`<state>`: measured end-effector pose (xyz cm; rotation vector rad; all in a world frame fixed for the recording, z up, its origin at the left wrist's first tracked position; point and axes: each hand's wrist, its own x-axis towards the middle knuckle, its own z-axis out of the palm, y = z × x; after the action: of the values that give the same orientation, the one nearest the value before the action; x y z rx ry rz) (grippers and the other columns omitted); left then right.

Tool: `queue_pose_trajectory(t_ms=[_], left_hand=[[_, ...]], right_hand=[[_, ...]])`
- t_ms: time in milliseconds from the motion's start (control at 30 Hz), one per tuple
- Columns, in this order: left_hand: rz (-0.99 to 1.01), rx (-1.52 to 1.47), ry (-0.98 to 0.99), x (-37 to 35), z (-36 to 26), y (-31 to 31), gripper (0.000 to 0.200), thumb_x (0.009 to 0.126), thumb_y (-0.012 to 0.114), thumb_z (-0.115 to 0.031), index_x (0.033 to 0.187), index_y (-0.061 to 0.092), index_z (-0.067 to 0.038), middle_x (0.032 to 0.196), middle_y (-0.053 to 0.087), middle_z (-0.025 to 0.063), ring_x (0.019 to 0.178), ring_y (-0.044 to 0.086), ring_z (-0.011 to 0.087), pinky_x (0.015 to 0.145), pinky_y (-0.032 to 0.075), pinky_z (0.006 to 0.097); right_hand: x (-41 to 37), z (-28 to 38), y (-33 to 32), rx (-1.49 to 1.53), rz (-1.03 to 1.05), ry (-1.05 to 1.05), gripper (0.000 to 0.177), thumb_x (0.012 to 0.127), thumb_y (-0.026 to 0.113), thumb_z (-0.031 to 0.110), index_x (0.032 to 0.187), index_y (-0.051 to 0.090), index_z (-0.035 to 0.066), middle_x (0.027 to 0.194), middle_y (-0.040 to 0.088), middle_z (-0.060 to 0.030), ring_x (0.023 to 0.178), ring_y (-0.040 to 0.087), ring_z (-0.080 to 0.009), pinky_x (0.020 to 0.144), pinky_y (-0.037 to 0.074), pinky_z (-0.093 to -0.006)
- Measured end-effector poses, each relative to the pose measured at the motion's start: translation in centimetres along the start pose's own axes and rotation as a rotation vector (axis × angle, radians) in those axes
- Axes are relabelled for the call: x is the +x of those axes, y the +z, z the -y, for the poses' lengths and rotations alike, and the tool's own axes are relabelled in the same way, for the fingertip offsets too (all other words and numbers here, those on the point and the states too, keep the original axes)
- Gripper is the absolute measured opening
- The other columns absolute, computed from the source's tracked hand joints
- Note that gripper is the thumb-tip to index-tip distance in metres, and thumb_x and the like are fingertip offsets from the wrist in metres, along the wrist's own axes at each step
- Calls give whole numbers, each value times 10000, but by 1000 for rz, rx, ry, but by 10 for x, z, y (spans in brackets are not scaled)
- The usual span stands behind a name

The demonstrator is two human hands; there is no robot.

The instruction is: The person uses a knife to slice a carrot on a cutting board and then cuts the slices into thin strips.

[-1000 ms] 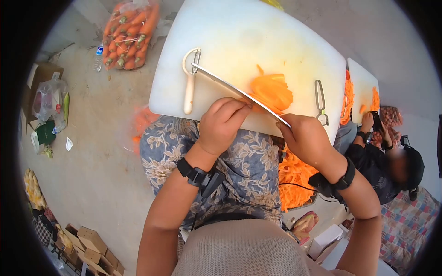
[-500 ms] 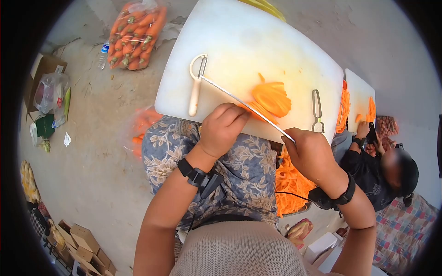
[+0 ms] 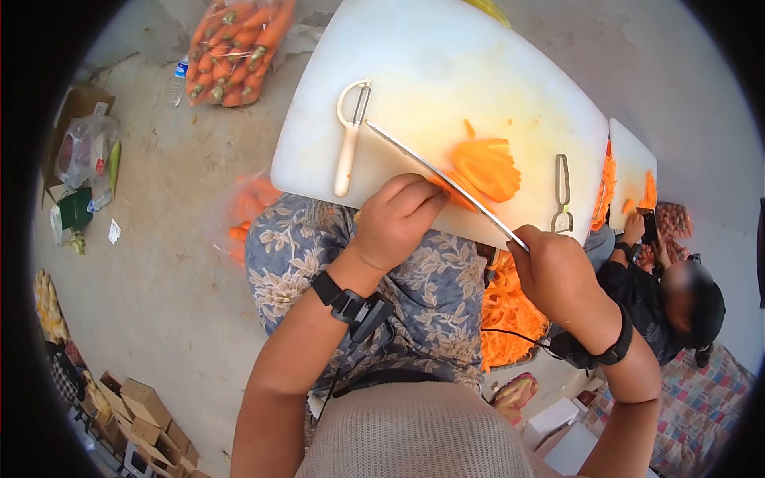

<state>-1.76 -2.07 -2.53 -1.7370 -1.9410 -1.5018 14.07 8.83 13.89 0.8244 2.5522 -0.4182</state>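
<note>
My right hand (image 3: 562, 275) is closed around the handle of a long knife (image 3: 414, 156), which slants up and left across a white cutting board (image 3: 398, 60). My left hand (image 3: 401, 221) has its fingers bunched at the board's near edge, pressed on thin carrot slices (image 3: 456, 191) beside the blade. Just past the knife, a fanned pile of carrot slices (image 3: 488, 169) lies on the board. A peeler with a cream handle (image 3: 346, 163) rests near the knife tip. Another peeler, of metal (image 3: 562, 191), lies at the board's right side.
Shredded carrot (image 3: 510, 315) fills a container below the board. A bag of whole carrots (image 3: 237, 56) stands on the floor at upper left. To the right, a co-worker (image 3: 649, 295) in dark clothes works at another white board (image 3: 633, 151). Cardboard boxes (image 3: 143, 406) sit at lower left.
The view has shifted slightly, so the board and peelers appear a little farther right. Both hands keep their hold, and the knife stays beside the carrot slices at nearly the same slant.
</note>
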Motion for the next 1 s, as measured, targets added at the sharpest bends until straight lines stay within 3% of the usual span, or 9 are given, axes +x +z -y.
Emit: queue_pose_trajectory(t_ms=[167,267,367,567,1000], left_hand=[[18,-13,-8,0,0,1,210,711,657,-55,908,729,-59,945,679,23,917,642,212,730,561,304],[38,-79,-45,-1,-3,1,222,696,692,23,899,746,-47,915,683,52,868,646,243,729,550,338],[16,-88,-52,1,-4,1,188,706,704,24,879,738,-43,909,681,53,864,647,247,723,551,345],[3,-62,-21,1,1,0,188,713,704,25,885,734,-43,905,662,64,878,641,261,744,548,354],[9,-29,28,-3,1,-1,231,696,673,22,912,729,-39,920,657,75,890,636,274,764,549,369]], right_hand=[[10,-3,-3,22,54,21,156,887,629,146,846,585,2,677,624,-228,651,632,-413,603,505,-484],[21,-4,7,59,41,10,164,888,629,144,831,578,-1,672,617,-237,650,622,-426,606,496,-494],[37,-10,40,161,-133,-43,168,879,631,138,816,577,-8,653,603,-245,652,616,-431,610,490,-501],[47,-9,41,217,-189,-63,185,862,650,158,802,618,-14,679,618,-249,668,627,-427,619,502,-489],[0,4,16,169,-222,-35,204,884,627,169,773,608,-1,675,628,-235,652,628,-423,622,511,-491]])
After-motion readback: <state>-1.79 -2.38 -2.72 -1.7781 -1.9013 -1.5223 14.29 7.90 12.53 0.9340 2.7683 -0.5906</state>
